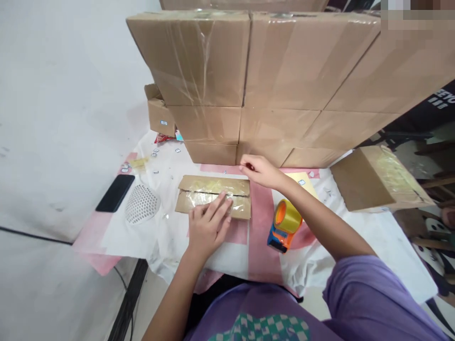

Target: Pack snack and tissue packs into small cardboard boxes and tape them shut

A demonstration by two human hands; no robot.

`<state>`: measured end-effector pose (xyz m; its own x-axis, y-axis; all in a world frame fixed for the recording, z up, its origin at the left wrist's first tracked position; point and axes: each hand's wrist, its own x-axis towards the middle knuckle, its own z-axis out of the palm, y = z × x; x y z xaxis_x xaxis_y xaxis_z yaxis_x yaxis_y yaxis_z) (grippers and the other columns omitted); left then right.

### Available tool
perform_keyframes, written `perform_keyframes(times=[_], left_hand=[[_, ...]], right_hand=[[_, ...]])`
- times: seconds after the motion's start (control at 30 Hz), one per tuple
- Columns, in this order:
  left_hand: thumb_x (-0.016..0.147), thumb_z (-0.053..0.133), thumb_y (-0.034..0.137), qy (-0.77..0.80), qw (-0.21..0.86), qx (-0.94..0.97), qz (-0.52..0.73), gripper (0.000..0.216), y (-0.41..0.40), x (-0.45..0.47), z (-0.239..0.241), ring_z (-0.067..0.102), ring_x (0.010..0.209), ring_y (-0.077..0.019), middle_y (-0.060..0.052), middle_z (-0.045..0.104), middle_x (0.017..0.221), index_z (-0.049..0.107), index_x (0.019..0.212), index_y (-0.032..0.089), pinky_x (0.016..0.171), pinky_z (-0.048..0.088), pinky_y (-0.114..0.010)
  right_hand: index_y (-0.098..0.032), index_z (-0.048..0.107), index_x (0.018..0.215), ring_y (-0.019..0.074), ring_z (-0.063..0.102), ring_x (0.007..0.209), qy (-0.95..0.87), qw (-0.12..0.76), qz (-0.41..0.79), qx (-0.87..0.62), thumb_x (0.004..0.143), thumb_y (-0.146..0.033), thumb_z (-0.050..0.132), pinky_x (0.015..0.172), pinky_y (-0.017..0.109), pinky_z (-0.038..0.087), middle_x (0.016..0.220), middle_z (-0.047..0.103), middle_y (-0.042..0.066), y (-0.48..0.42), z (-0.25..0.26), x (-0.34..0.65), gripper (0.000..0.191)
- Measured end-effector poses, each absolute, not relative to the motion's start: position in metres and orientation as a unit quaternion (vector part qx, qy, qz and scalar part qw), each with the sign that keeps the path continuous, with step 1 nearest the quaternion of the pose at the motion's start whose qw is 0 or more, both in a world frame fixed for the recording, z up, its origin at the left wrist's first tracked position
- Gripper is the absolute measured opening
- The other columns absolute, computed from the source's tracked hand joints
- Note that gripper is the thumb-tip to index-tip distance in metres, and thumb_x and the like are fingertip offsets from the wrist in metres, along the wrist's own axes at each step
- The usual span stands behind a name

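Box (209, 185), flat and taped along its seam, lies at the middle of the frame on the cloth (259, 246), not far in from your near edge. Your left hand (208, 225) rests open on its near half, palm down, fingers spread over the clear tape. That looks meant to press the tape flat and keep the box from sliding.

To the right, the tape dispenser (284, 226) stands just under your right forearm, apart from the box and within easy reach.

Your right hand (261, 170) sits at the box's far right corner with its fingertips pinched together. Whether anything is between them you cannot tell. It seems placed to work the end of the seam while the other hand steadies.

At left centre a black phone (114, 192) and a white mesh piece (142, 204) lie side by side, away from your hands.

The cloth is white with pink bands and wrinkled, with small scraps scattered toward the upper left. At the right a second box (369, 182) lies tilted. Behind, stacked cartons (249, 71) fill the top of the frame, and a pale wall (53, 94) takes the left.
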<state>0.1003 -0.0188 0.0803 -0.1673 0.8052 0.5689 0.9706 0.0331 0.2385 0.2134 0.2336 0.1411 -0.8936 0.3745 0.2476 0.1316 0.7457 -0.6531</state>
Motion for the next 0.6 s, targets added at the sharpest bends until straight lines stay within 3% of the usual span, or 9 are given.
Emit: perform_keyframes(times=[0.17,0.33,0.5,0.6], left_hand=[[0.099,0.064,0.034,-0.704,0.12,-0.647,-0.268,0.056,-0.007,0.091,0.092,0.054,0.087,-0.0274,-0.001,0.072,0.139,0.054,0.154,0.03,0.078,0.039,-0.04],[0.102,0.059,0.036,-0.698,0.101,-0.671,-0.23,0.04,0.008,0.08,0.101,0.059,0.089,-0.0291,-0.003,0.077,0.129,0.069,0.139,0.027,0.08,0.043,-0.041],[0.1,0.062,0.04,-0.71,0.039,-0.664,-0.231,0.051,0.011,0.085,0.103,0.062,0.122,-0.039,-0.007,0.071,0.139,0.06,0.15,0.032,0.102,0.042,-0.054],[0.101,0.06,0.039,-0.717,0.036,-0.657,-0.231,0.065,0.006,0.092,0.102,0.049,0.145,-0.043,-0.009,0.065,0.148,0.04,0.163,0.037,0.117,0.028,-0.067]], right_hand=[[-0.023,0.05,0.079,0.015,0.045,0.063,-0.813,0.314,0.308,-0.382,0.098,-0.042,0.051,0.063,0.029,0.036,0.069,0.05,-0.002,0.228,0.111,0.339,0.027],[-0.023,0.059,0.077,0.0194,0.052,0.061,-0.712,0.295,0.251,-0.586,0.091,-0.048,0.053,0.063,0.034,0.042,0.066,0.058,0.002,0.204,0.061,0.464,0.029],[-0.022,0.068,0.084,0.0248,0.062,0.068,-0.666,0.276,0.203,-0.663,0.091,-0.045,0.051,0.068,0.038,0.048,0.075,0.071,0.009,0.189,0.035,0.527,0.03],[-0.019,0.075,0.091,0.0262,0.067,0.077,-0.663,0.256,0.191,-0.677,0.091,-0.039,0.051,0.076,0.038,0.05,0.089,0.077,0.013,0.194,0.033,0.536,0.031]])
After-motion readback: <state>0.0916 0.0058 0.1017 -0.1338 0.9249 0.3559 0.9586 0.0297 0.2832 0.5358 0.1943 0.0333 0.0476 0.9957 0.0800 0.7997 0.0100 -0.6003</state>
